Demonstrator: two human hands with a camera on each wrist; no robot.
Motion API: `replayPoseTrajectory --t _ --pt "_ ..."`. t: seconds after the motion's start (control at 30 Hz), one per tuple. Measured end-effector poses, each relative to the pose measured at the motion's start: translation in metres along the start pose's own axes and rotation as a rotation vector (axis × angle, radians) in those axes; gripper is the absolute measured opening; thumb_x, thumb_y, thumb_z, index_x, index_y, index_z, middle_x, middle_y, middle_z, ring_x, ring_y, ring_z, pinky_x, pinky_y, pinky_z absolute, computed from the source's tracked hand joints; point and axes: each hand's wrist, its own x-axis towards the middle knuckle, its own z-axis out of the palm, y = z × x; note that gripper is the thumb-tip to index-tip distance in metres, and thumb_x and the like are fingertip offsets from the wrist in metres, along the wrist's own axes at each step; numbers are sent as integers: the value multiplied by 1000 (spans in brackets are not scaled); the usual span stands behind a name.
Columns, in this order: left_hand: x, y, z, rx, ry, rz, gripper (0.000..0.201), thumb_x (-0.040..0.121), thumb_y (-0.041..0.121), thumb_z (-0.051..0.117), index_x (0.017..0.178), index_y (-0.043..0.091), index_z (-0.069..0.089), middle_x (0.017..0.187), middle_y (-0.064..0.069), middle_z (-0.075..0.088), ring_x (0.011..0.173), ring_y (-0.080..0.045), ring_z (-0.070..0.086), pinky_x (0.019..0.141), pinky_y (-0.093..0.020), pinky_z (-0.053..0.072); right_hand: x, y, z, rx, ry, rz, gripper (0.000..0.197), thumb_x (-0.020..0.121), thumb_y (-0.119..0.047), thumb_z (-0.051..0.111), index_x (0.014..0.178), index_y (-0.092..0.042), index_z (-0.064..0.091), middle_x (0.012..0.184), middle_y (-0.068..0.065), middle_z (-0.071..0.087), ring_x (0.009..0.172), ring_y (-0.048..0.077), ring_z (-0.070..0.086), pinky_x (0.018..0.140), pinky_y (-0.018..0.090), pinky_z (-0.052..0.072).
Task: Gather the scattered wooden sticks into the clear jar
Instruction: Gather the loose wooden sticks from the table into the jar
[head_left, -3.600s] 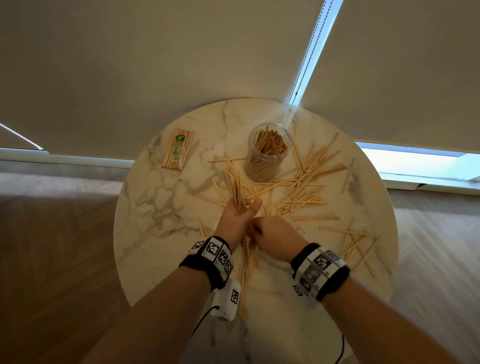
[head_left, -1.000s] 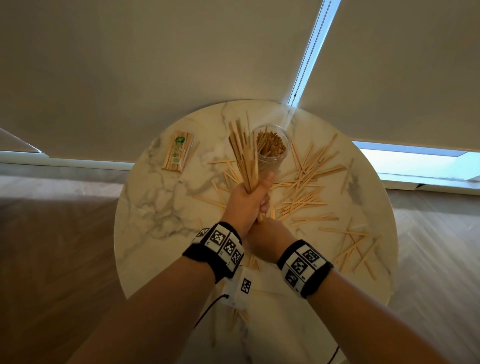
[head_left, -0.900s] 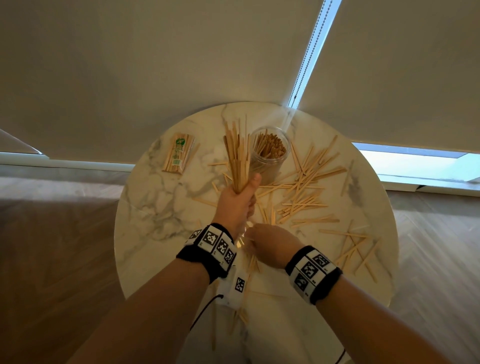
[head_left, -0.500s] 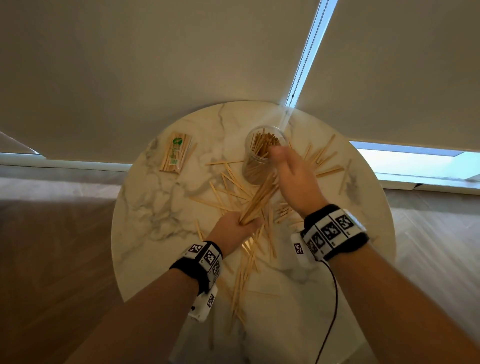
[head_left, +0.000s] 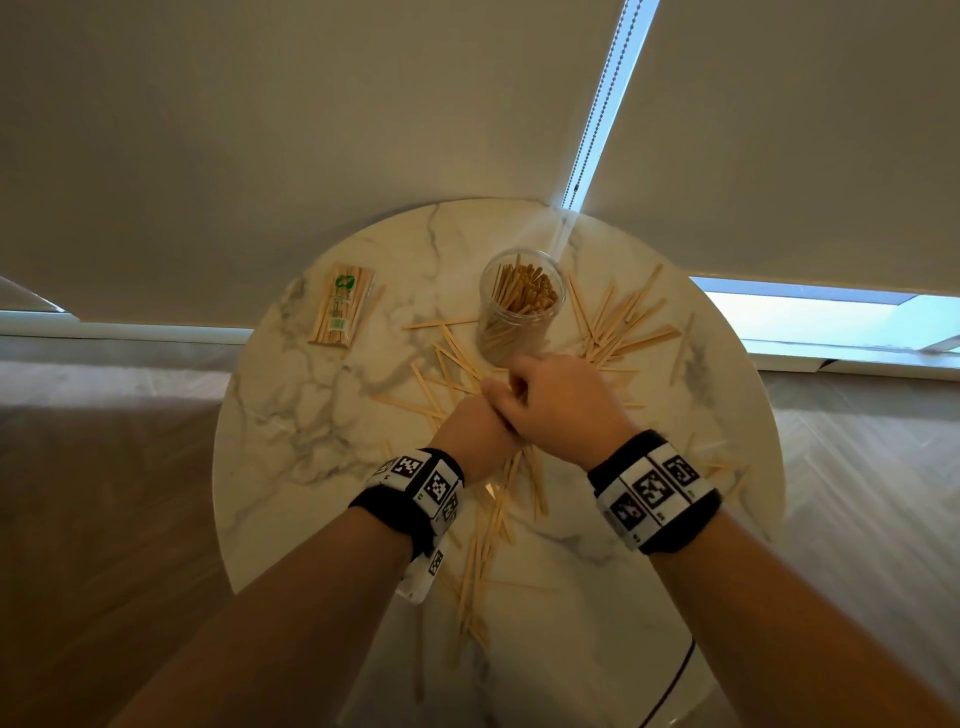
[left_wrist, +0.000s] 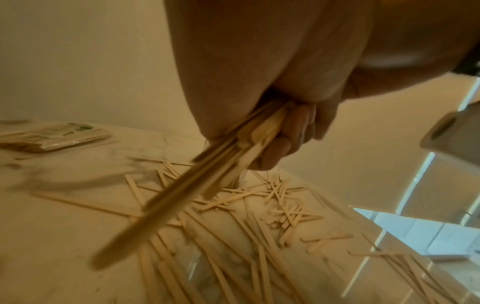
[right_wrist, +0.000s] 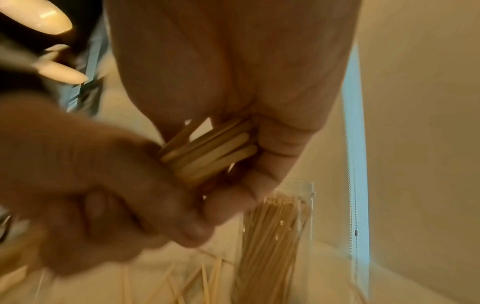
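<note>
The clear jar (head_left: 522, 306) stands upright at the back of the round marble table (head_left: 311, 415), packed with wooden sticks. Loose sticks (head_left: 618, 327) lie scattered around it and toward the front edge. Just in front of the jar my two hands meet. My left hand (head_left: 475, 428) grips a bundle of sticks (left_wrist: 182, 191) that slants down toward the table. My right hand (head_left: 553, 397) is curled round the upper end of the same bundle (right_wrist: 210, 158), with the jar (right_wrist: 275, 236) right behind its fingers (right_wrist: 272, 156).
A wrapped packet of sticks (head_left: 343, 306) lies at the back left of the table. Window blinds with a bead chain (head_left: 592, 135) hang close behind the jar. The tabletop's rim curves close on every side, with floor beyond.
Half a second ago my right hand was up at the jar's mouth while the left held sticks low. The right hand has come back and closed on the bundle in my left hand.
</note>
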Motion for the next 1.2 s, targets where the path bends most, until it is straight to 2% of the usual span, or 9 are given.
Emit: replayPoseTrajectory --t 0.1,0.23,0.37,0.5,0.67,0.83,1.0,1.07,1.2 --pt "-3 7 -5 52 -27 86 36 92 22 71 125 9 64 109 -12 71 101 -28 66 78 -32 50 1 9 5 -63 -8 53 51 103 -46 34 76 -17 66 59 -4 56 54 13 50 57 30 42" --pt "2 -12 -10 17 -54 119 67 72 51 86 129 33 56 104 9 70 91 -9 68 78 -31 56 -4 19 6 82 -34 142 42 101 -39 44 76 -20 71 60 -4 62 57 13 57 56 28 44" --pt "3 -21 -25 -305 211 -13 49 83 74 61 113 36 61 98 4 73 85 -10 72 80 -32 55 -13 40 -9 296 64 422 46 100 -37 47 63 -16 64 50 -4 54 48 10 51 52 22 36" --pt "13 -6 -16 -733 279 -241 57 94 72 40 89 26 74 99 -7 78 97 -30 74 91 -57 58 -14 26 -8 392 171 446 48 101 -38 48 63 -14 64 51 -1 54 47 9 48 46 19 35" --pt "18 4 -16 -762 386 -196 50 90 58 48 81 15 72 88 -5 79 94 -29 73 98 -53 54 -9 19 -9 427 117 412 53 101 -48 44 65 -17 69 56 0 63 55 12 59 58 27 47" --pt "19 8 -19 -960 346 -246 42 101 55 48 88 16 59 88 -9 74 83 -27 75 72 -45 63 -6 22 -8 460 252 465 53 100 -39 47 54 -15 57 44 -5 43 40 8 39 46 21 35" --pt "27 8 -13 -664 555 -226 31 100 41 53 88 13 59 96 -17 70 81 -32 74 59 -43 64 -8 5 1 535 121 408 56 98 -57 45 65 -19 69 49 -2 57 44 6 53 49 23 44" --pt "30 6 -17 -576 591 -201 35 100 43 52 84 13 58 90 -15 70 78 -31 74 59 -43 64 -10 6 -4 519 82 368 55 98 -59 46 66 -19 68 49 -3 53 43 5 49 47 19 38" --pt "33 9 -30 -860 380 -150 41 108 44 40 103 10 63 90 -10 73 73 -21 73 56 -31 58 -6 21 -32 517 143 395 51 99 -52 51 61 -20 63 48 -5 46 38 5 41 43 12 34"
